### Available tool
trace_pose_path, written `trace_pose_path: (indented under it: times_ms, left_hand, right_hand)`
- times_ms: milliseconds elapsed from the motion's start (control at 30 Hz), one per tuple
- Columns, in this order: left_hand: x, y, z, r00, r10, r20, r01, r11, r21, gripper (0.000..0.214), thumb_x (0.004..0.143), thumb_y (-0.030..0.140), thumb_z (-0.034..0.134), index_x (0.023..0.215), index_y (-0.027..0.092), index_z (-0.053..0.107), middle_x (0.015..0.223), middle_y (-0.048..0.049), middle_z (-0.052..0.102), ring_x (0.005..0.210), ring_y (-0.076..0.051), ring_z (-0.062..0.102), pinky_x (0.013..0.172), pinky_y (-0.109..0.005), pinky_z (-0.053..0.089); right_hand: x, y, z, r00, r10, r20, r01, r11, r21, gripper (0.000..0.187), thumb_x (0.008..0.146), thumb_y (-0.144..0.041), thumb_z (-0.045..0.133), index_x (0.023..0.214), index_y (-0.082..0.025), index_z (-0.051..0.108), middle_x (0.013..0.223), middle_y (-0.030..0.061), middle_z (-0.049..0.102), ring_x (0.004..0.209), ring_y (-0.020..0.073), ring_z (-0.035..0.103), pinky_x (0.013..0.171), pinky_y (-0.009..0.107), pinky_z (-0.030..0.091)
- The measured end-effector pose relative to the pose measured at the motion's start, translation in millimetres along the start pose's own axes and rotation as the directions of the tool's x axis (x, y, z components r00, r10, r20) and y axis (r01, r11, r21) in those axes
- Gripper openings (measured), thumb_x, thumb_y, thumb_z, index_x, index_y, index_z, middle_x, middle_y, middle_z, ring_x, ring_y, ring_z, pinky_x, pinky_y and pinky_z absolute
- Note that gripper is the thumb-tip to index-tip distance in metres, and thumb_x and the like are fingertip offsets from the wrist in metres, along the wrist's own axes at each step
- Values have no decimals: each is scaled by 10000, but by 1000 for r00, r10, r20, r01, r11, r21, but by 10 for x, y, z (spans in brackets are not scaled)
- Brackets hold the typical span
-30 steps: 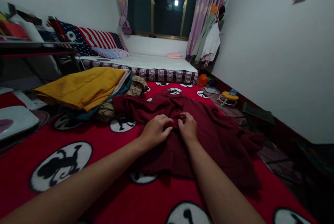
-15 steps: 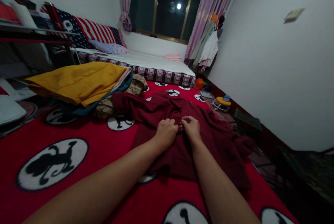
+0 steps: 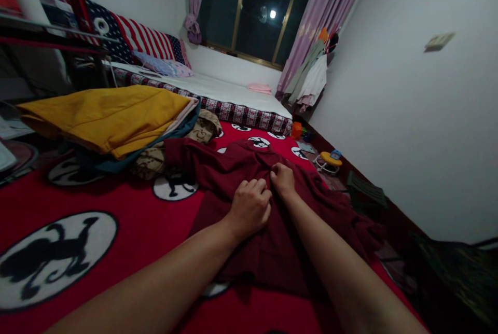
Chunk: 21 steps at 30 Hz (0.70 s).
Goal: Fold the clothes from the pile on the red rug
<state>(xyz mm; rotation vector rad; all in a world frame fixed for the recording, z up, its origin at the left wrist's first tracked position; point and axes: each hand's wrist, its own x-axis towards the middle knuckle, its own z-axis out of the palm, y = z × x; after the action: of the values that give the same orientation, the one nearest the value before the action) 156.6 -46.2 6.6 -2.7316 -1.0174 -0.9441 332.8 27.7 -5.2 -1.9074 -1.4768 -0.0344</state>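
A dark red garment [image 3: 249, 240] lies spread on a red blanket [image 3: 128, 220] printed with round black-and-white cartoon patches. My left hand [image 3: 249, 205] rests on the middle of the garment with its fingers curled, pinching the cloth. My right hand [image 3: 283, 178] sits just beyond it, fingers closed on a fold of the same cloth. The two hands almost touch. Both forearms stretch in from the bottom of the view.
A folded pile topped by yellow cloth [image 3: 109, 116] lies at the left, with a brown patterned item [image 3: 202, 125] beside it. Behind is a mattress [image 3: 225, 93] with pillows, a window, purple curtains, hanging clothes [image 3: 311, 74] and small toys on the floor by the right wall.
Both hands stayed on the dark red garment, working close together; my right hand moved a little farther up the cloth. The view shifted slightly left and down.
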Motion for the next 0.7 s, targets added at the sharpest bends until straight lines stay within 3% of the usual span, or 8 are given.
trace_pose_path:
  times_ms: [133,267,433,533,600,700]
  left_hand:
    - [5,-29,-82,996,-64,-62,62,997,-35,105,799,219,525,871,205,600,968,-71,581,899,-240,512,778,-400,393]
    - [8,-39,-127,996,-62,-69,58,996,-65,88,784,227,535,853,220,590,962,-74,585,899,-245,515,774,-400,402]
    - [-6,-13,-12,997,22,73,-15,995,-94,106,795,228,532,850,198,617,953,-75,597,852,-224,550,733,-357,449]
    - [-19,-2,80,976,148,159,-127,982,-137,161,822,185,497,892,191,642,913,-71,623,829,-208,576,728,-324,466]
    - [-27,-1,115,963,214,161,-180,963,-200,204,836,171,485,953,194,651,893,-62,645,827,-200,598,733,-307,471]
    - [-35,-11,120,956,262,129,-210,924,-320,203,856,228,497,963,187,665,889,-57,676,823,-195,629,755,-297,475]
  right_hand:
    - [166,107,-46,999,15,-42,-17,998,-53,187,713,-181,542,806,-167,705,832,84,725,810,205,660,787,290,470]
    - [365,320,-148,988,100,-116,-109,991,-75,233,723,-217,511,788,-137,720,808,119,729,807,236,664,771,306,471]
    - [463,476,-154,986,145,-83,-152,985,-81,169,650,-175,551,690,-165,715,712,93,715,732,232,664,708,295,470]
    - [389,362,-142,983,146,-115,-155,985,-70,252,676,-144,515,829,-154,714,805,101,721,774,221,661,743,304,476]
    - [250,213,-144,987,79,-143,-86,995,-41,311,727,-152,489,970,-154,683,921,101,714,842,214,653,791,315,477]
    - [-62,8,-138,978,-189,-91,196,978,67,273,795,-207,502,1021,-172,651,982,79,695,886,197,641,822,312,487]
